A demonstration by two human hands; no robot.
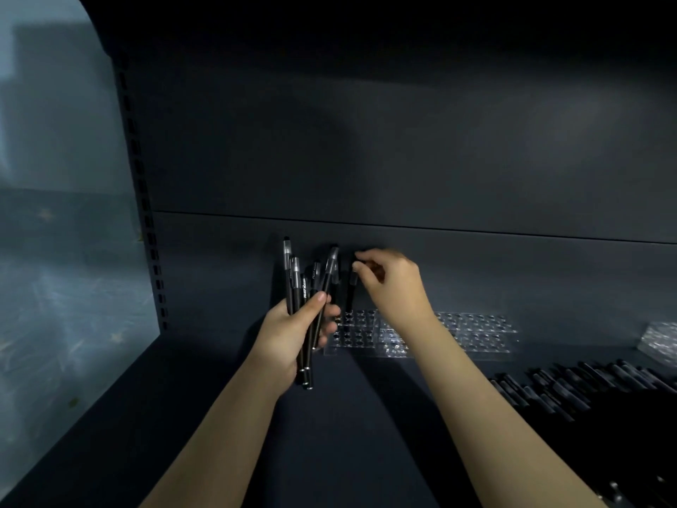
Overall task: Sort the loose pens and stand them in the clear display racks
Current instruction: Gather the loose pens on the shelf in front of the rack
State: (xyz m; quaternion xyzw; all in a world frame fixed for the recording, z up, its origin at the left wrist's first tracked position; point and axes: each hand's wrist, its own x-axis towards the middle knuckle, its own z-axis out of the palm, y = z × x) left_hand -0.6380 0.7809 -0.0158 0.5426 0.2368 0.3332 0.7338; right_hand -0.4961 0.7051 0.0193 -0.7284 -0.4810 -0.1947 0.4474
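Right hand pinches the cap end of one black pen, axis near upright, tip straight below the fingers at the clear display rack's far-left holes; left hand, just left, grips a pen bundle.

The left hand grips a pen bundle; the right hand pinches one pen above the clear rack.
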